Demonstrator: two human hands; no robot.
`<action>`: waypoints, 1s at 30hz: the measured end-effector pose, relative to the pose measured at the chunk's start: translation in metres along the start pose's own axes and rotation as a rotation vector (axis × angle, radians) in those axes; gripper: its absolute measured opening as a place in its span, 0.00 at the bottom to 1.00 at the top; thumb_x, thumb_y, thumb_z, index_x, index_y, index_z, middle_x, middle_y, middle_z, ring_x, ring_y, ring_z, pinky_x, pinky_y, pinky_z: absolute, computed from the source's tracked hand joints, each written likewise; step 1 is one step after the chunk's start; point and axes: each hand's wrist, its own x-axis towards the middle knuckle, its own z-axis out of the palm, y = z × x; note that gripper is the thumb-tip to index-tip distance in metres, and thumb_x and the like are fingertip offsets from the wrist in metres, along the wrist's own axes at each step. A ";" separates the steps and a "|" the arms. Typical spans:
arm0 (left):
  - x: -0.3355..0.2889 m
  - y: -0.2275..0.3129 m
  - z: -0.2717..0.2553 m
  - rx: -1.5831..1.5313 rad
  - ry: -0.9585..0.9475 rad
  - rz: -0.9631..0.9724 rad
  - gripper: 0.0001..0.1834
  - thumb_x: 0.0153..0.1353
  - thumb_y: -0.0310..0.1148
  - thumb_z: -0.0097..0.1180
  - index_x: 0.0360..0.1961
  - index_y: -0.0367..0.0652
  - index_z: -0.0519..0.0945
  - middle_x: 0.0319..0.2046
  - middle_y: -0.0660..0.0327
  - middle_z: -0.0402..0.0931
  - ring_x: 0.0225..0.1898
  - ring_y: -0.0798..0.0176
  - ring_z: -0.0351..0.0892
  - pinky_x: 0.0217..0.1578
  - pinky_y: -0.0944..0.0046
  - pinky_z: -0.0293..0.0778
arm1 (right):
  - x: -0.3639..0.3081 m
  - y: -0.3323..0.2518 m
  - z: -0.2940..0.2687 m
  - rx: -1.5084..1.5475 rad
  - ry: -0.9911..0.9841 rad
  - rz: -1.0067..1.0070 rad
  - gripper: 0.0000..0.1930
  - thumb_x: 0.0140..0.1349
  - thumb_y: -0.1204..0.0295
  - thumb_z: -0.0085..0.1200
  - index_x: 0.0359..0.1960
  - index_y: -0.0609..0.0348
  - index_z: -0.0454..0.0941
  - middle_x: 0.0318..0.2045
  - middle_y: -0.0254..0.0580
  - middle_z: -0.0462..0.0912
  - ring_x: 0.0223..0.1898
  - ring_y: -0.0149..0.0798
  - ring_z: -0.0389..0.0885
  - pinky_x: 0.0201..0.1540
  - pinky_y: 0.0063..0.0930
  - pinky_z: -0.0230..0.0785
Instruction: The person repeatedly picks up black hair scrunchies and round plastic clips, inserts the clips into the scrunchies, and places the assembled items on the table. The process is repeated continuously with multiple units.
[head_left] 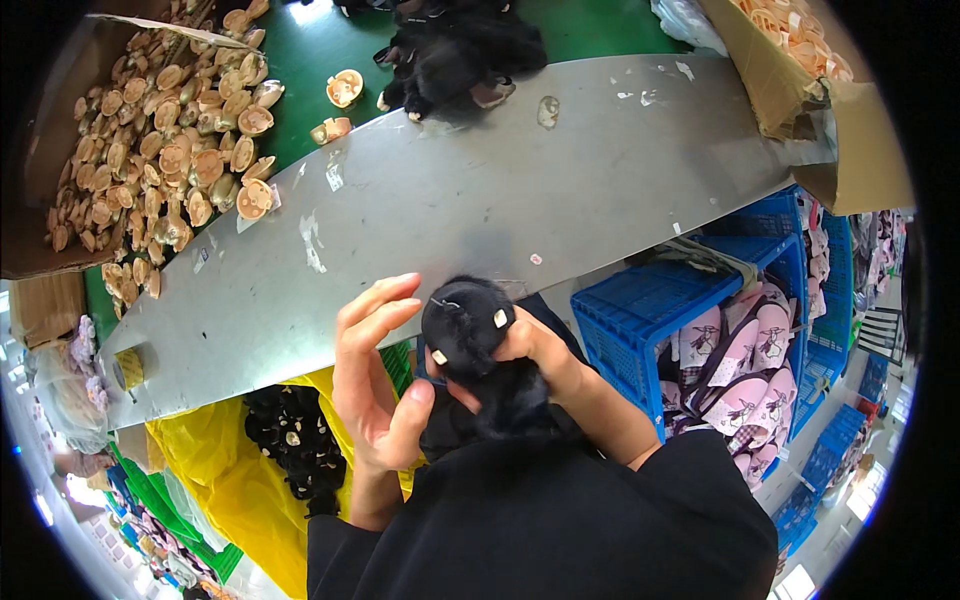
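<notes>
My right hand [540, 350] grips a black fuzzy plush piece [465, 315] with a rounded top, close in front of my body. Two small cream-coloured bits show on its surface, and a thin pale line like a thread or wire crosses its top. Fingertips show at its underside, partly hidden by the plush. Beside it on the left, my left hand [372, 370] is raised with fingers stretched and thumb apart, and nothing shows in it. More black plush pieces [450, 75] lie in a heap at the table's far side.
A cardboard box [105, 80] at left holds many gold and tan moulded pieces [175, 150]; two lie loose. Black pieces fill a yellow bag [205, 470] below the metal table edge [420, 190]. Blue crates [640, 320] with pink slippers stand right; another carton [865, 130] sits far right.
</notes>
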 end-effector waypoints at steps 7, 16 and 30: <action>-0.001 0.001 0.001 -0.349 -0.213 -0.253 0.32 0.52 0.26 0.59 0.61 0.27 0.72 0.54 0.47 0.77 0.57 0.55 0.77 0.61 0.58 0.69 | -0.002 0.007 -0.014 0.166 -0.119 0.241 0.22 0.57 0.60 0.52 0.48 0.64 0.78 0.36 0.46 0.84 0.30 0.35 0.82 0.33 0.26 0.77; -0.010 -0.014 0.002 -0.171 0.032 -0.251 0.22 0.55 0.36 0.69 0.45 0.33 0.77 0.42 0.57 0.77 0.43 0.64 0.76 0.46 0.68 0.71 | 0.003 0.000 -0.033 -0.615 0.142 -0.297 0.14 0.74 0.62 0.55 0.47 0.61 0.79 0.39 0.28 0.78 0.42 0.20 0.72 0.48 0.19 0.67; 0.003 -0.013 0.011 -0.081 0.113 -0.199 0.22 0.40 0.34 0.68 0.37 0.34 0.78 0.35 0.59 0.76 0.38 0.65 0.74 0.43 0.68 0.70 | 0.022 -0.148 -0.085 -1.474 0.742 -0.777 0.08 0.64 0.67 0.62 0.36 0.58 0.81 0.24 0.39 0.78 0.25 0.33 0.76 0.30 0.29 0.69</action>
